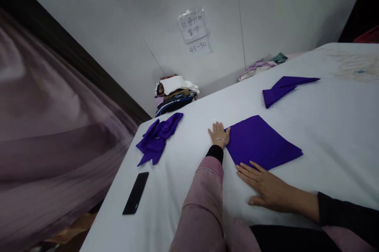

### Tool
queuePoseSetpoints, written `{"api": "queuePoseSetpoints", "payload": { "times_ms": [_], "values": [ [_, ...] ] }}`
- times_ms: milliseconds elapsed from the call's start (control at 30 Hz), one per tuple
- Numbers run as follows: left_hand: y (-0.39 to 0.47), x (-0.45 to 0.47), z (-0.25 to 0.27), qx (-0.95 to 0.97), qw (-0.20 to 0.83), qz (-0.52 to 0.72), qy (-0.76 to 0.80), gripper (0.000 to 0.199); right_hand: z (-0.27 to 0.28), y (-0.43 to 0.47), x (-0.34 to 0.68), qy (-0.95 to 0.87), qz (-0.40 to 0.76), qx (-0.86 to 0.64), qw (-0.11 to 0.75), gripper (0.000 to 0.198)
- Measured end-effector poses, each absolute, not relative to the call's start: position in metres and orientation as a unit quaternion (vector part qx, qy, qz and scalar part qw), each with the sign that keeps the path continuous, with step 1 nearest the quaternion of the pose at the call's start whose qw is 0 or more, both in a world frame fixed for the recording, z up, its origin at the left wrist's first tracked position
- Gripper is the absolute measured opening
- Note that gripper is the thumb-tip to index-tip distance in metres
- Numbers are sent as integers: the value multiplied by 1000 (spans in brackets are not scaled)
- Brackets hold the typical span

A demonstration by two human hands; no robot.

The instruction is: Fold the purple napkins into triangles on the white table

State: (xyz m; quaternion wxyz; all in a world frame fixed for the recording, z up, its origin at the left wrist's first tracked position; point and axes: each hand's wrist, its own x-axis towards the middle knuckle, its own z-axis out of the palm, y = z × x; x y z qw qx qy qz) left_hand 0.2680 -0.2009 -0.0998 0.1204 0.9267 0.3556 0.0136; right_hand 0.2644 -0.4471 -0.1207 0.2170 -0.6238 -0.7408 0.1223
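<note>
A purple cloth napkin (260, 141) lies flat on the white-covered table, folded into a kite-like shape with a pointed right end. My left hand (219, 134) rests flat with fingers spread, its thumb side touching the napkin's left corner. Along the near edge, my right hand (265, 187) is stretched out flat, with its fingertips on or right beside the fabric. Neither hand grips anything. Farther back to the right is another purple napkin (281, 89), folded narrow with a long point. Crumpled purple cloth (160, 135) sits at the table's left edge.
A black phone (136, 193) lies on the table (183, 189) at the left. Behind the far edge rises a stack of folded clothes (176, 92), with more fabric (257, 66) farther right. Handwritten paper (194, 27) hangs on the wall; a mauve curtain (59, 133) hangs at left.
</note>
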Motion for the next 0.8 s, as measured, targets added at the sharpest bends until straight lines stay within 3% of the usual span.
{"api": "queuePoseSetpoints", "payload": {
  "times_ms": [467,600,800],
  "values": [
    [-203,280,-61,925,33,81,370,61,-111,-444,264,-744,73,-629,213,96],
    [-249,250,-67,962,60,39,262,64,-107,-443,262,-744,23,-643,182,95],
    [-276,213,-97,967,91,-31,235,66,-95,-443,262,-753,12,-640,155,92]
  ]
}}
